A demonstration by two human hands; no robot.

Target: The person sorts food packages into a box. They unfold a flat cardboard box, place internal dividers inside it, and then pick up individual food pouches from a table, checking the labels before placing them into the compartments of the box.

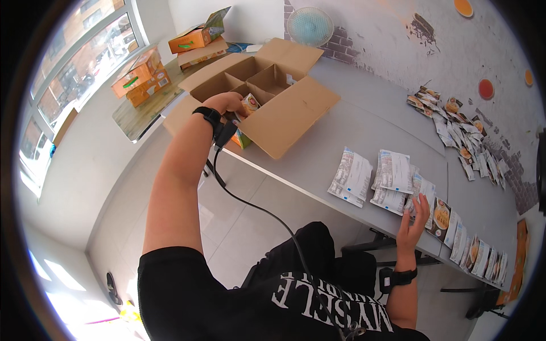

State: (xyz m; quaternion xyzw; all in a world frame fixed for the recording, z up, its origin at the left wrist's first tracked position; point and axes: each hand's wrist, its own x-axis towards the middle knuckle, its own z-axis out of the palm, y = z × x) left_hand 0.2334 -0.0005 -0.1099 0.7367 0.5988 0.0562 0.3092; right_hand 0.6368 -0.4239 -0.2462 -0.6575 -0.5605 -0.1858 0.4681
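My left hand [229,103] reaches into the near corner of a divided cardboard box [294,115], its fingers closed around a printed food packet [251,104]. Part of the hand and the bottom of that compartment are hidden. Under the near side of the box, an orange and green package [241,139] shows. My right hand [414,219], fingers apart, rests against white-backed packets [422,190] at the table's front edge. Beside them lie overlapping stacks of packets [394,170] and, to their left, a smaller stack [350,177].
A row of packets [469,251] lines the grey table's [315,170] front edge at right; a loose heap [460,132] lies along the wall. A fan [310,26] stands behind the box. Orange cartons [145,76] stand by the window. A black cable hangs from my left wrist.
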